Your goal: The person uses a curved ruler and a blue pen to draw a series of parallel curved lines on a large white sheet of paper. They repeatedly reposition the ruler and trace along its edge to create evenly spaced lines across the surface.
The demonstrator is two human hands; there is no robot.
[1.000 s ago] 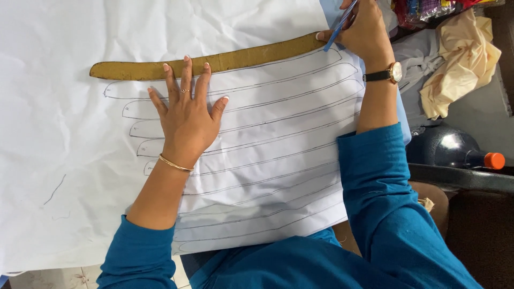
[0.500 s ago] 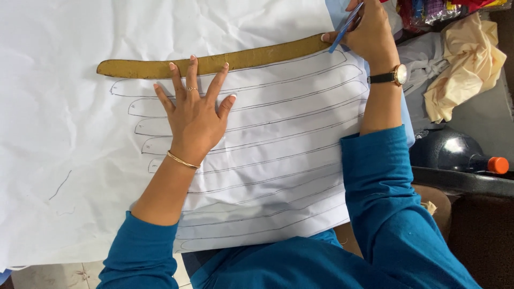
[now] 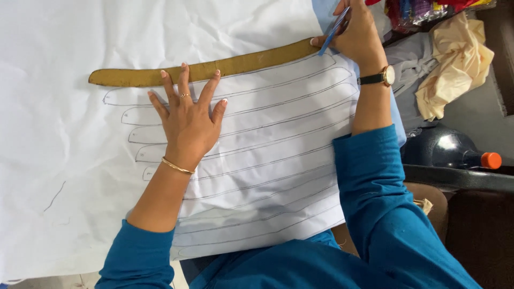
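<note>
1. A crumpled cream cloth lies at the upper right of the frame.
2. Below it, at the right edge, sits a dark bottle with an orange cap.
3. Bright coloured packets crowd the top right corner.

A long, narrow olive-brown pattern strip lay flat on a white sheet, gently curved, its rounded tip to the left and its other end rising toward the upper right. The sheet (creased and wrinkled in places) was spread wide and bore a stack of pencilled outlines of the same curved shape, one below another, just under the strip. A blue pencil stood tilted, its point meeting the strip's right end.
</note>
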